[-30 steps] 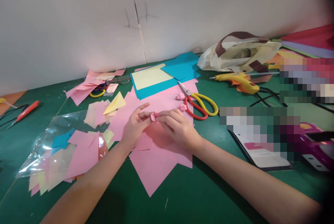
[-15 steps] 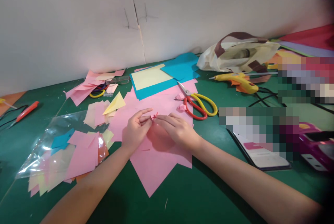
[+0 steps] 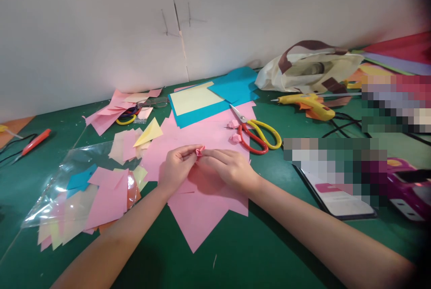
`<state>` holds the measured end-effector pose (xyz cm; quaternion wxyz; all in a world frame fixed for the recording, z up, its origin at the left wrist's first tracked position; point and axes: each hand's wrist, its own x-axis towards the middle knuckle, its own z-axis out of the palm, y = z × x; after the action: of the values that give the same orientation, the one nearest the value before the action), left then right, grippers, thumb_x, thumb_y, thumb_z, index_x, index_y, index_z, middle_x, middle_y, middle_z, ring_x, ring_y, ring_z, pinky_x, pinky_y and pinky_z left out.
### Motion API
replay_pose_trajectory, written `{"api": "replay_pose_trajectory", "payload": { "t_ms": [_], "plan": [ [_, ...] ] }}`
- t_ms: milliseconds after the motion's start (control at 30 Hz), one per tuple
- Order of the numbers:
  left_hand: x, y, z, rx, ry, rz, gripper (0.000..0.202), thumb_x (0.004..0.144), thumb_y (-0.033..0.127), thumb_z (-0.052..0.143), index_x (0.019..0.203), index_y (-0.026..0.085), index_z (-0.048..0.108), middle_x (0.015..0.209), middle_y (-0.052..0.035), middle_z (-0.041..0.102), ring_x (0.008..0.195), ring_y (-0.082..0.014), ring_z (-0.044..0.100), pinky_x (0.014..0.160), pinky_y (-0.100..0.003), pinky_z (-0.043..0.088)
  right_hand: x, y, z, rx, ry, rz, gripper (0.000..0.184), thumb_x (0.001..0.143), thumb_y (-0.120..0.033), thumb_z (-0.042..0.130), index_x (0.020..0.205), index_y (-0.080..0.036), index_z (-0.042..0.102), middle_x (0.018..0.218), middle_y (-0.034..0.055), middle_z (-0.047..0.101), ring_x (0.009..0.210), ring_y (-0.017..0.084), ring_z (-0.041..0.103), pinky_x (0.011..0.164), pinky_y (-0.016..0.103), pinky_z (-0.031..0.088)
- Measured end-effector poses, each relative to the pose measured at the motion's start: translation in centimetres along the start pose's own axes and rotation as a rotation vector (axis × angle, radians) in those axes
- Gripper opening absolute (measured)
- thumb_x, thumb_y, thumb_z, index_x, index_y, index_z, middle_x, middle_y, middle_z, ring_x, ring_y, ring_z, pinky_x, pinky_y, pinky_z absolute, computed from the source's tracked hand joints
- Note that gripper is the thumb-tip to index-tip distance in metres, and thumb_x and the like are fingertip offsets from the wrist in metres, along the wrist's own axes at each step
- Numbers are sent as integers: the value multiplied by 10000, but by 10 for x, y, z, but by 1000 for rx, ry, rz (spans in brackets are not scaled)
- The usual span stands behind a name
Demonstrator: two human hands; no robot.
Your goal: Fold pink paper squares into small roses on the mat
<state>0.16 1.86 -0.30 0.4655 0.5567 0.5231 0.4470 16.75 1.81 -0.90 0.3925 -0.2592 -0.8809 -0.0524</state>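
Observation:
Between my two hands is a small folded pink paper piece, pinched at the fingertips. My left hand grips its left side with thumb and fingers closed. From the right, my right hand pinches the other side, its fingers pressed together. Under both hands lie overlapping sheets of pink paper. Two small folded pink paper shapes rest to the right of my hands, beside scissors with one red and one yellow handle loop. How the held paper is folded inside my fingers is partly hidden.
A clear plastic bag with cut paper pieces lies left. Blue sheets and a cream sheet lie behind. To the right are a yellow glue gun, a cloth bag, a phone and a purple device.
My left fingers have closed in over the top of the pink paper piece, where the index finger was raised before. Both hands stay in nearly the same place.

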Motion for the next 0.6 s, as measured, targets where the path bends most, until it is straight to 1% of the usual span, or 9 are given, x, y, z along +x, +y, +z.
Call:
{"api": "replay_pose_trajectory", "payload": {
  "t_ms": [100, 167, 267, 333, 433, 500, 600],
  "plan": [
    [1, -4, -2, 49, -49, 10, 202, 790, 238, 598, 932, 196, 735, 999, -62, 732, 985, -238, 656, 893, -373, 510, 0, 1, 1, 16, -42, -7, 298, 943, -99, 336, 877, -140, 623, 837, 91, 709, 808, 178, 685, 685, 301, 571],
    [2, -6, -4, 42, -85, 15, 230, 814, 242, 563, 970, 202, 727, 1048, -61, 717, 1028, -242, 633, 911, -369, 490, -2, 1, 3, 50, -27, 29, 279, 933, -98, 353, 866, -137, 621, 879, 106, 711, 810, 182, 685, 676, 299, 568],
    [3, -7, -5, -69, -157, 4, 299, 821, 222, 543, 1090, 200, 671, 1121, -68, 683, 1049, -237, 615, 922, -361, 468, -4, 2, 7, 131, 52, 181, 277, 903, -68, 361, 856, -153, 620, 911, 91, 712, 794, 166, 684, 665, 281, 561],
    [3, -7, -5, -146, -191, -3, 389, 802, 206, 575, 1190, 203, 600, 1135, -77, 670, 1015, -222, 624, 913, -350, 463, -4, 1, 10, 198, 113, 307, 274, 878, -54, 377, 828, -172, 619, 879, 63, 711, 782, 152, 680, 668, 266, 555],
    [3, -6, -4, -187, -185, -12, 510, 789, 224, 625, 1284, 210, 506, 1084, -81, 686, 957, -200, 639, 904, -339, 455, -3, 0, 12, 270, 173, 409, 227, 859, -72, 421, 798, -184, 609, 814, 37, 705, 738, 140, 673, 642, 249, 545],
    [2, -5, -3, -180, -176, -30, 531, 797, 238, 624, 1308, 218, 481, 1022, -68, 707, 918, -191, 647, 893, -336, 452, -2, -1, 12, 277, 193, 427, 187, 859, -94, 450, 795, -177, 605, 771, 32, 703, 682, 134, 667, 598, 236, 538],
    [2, -5, -3, -122, -147, -49, 525, 800, 235, 617, 1310, 228, 494, 905, -37, 730, 876, -184, 649, 880, -327, 445, -1, -3, 12, 260, 212, 434, 157, 862, -109, 479, 796, -171, 607, 739, 27, 709, 649, 133, 669, 573, 228, 528]
  ]
}}
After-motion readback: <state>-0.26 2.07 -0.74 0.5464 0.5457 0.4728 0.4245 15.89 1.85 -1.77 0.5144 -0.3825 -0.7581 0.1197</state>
